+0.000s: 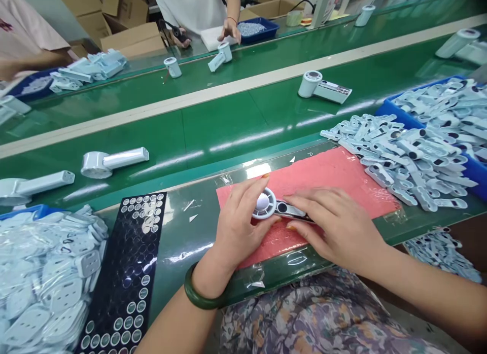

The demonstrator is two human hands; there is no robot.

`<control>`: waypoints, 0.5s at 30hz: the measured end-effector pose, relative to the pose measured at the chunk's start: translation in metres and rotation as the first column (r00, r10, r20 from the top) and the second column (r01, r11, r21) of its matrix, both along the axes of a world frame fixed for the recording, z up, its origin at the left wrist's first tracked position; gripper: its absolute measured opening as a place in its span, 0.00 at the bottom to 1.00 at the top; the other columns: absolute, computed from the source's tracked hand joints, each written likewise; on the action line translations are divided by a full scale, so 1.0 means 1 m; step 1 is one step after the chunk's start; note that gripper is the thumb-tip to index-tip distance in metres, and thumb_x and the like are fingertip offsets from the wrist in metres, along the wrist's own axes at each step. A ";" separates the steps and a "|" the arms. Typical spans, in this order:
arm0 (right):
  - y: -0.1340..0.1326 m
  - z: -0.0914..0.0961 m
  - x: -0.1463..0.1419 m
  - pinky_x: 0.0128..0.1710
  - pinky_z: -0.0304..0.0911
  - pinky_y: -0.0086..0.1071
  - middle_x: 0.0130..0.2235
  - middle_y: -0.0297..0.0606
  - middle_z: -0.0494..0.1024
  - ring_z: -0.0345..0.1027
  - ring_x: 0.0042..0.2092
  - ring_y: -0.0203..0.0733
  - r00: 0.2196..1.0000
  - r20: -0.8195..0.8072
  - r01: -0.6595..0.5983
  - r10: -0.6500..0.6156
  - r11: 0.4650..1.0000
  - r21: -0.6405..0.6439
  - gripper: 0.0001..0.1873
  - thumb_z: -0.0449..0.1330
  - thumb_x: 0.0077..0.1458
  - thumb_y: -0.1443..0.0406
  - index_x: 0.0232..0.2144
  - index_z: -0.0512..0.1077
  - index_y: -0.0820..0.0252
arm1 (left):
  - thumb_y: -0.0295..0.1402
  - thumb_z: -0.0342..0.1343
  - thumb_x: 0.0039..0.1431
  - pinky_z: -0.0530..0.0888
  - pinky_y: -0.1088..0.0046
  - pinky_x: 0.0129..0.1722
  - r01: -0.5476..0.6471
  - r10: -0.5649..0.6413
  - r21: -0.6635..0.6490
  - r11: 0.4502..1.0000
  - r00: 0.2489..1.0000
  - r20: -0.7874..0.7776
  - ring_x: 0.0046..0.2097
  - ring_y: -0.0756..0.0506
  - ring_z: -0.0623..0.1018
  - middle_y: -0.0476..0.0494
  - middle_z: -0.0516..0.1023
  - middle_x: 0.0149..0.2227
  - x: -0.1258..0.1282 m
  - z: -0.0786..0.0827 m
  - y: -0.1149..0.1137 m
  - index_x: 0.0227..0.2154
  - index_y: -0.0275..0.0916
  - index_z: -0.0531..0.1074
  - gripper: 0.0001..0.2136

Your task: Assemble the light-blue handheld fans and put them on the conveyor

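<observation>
left hand [238, 222] cupping round head of pale-blue fan shell [271, 207] | right hand [333, 224] flat, pressing its handle | shell on pink mat [335, 176], near bench [182, 232] edge | dark sticker sheet [133, 262] left

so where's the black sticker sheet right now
The black sticker sheet lies at lower left in the head view, between the bag of pale blue parts and the left hand.

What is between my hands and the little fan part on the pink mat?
Nothing visible: the left hand cups the round head of the fan part, and the right hand presses flat on its handle on the pink mat.
</observation>
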State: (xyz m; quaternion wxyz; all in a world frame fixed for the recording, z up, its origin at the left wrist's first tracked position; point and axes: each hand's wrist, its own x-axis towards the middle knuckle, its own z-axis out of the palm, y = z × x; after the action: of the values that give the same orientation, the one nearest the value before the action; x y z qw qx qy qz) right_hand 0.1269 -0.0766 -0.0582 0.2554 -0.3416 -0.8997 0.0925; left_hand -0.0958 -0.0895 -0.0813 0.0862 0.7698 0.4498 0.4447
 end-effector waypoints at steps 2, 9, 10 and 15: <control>-0.001 -0.001 -0.004 0.49 0.62 0.47 0.50 0.43 0.74 0.67 0.49 0.51 0.999 -0.008 0.034 -0.034 0.998 -0.060 0.15 0.57 0.70 0.60 0.55 0.65 0.60 | 0.35 0.65 0.60 0.74 0.62 0.58 -0.005 0.005 0.005 1.000 1.000 -0.004 0.57 0.43 0.73 0.37 0.73 0.57 0.000 0.001 0.000 0.63 0.40 0.62 0.30; 0.007 0.007 -0.017 0.37 0.62 0.39 0.39 0.37 0.73 0.67 0.40 0.45 0.976 -0.163 0.053 -0.147 0.879 -0.473 0.02 0.57 0.65 0.65 0.40 0.69 0.58 | 0.35 0.64 0.62 0.76 0.64 0.55 -0.007 0.008 0.056 0.998 1.000 -0.018 0.56 0.44 0.74 0.38 0.73 0.55 0.002 0.004 -0.002 0.62 0.41 0.63 0.27; 0.007 0.008 -0.017 0.37 0.61 0.38 0.39 0.37 0.73 0.67 0.40 0.44 0.972 -0.183 0.040 -0.150 0.867 -0.497 0.02 0.57 0.65 0.66 0.39 0.69 0.58 | 0.35 0.64 0.62 0.76 0.65 0.55 -0.005 0.006 0.063 0.998 1.000 -0.018 0.56 0.44 0.74 0.38 0.74 0.55 0.002 0.004 -0.002 0.62 0.41 0.63 0.27; 0.011 0.007 -0.018 0.36 0.62 0.37 0.38 0.36 0.72 0.66 0.39 0.43 0.966 -0.216 0.005 -0.144 0.843 -0.538 0.01 0.58 0.65 0.66 0.38 0.68 0.57 | 0.33 0.65 0.61 0.75 0.65 0.55 -0.005 0.006 0.072 0.997 1.000 -0.019 0.55 0.44 0.74 0.38 0.74 0.54 0.003 0.004 -0.003 0.61 0.39 0.65 0.27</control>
State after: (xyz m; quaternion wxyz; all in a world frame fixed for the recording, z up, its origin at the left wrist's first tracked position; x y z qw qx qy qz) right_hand 0.1093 -0.0660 -0.0509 0.2641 -0.4198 -0.7854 0.3704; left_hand -0.0926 -0.0923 -0.0772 0.0528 0.7753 0.4363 0.4536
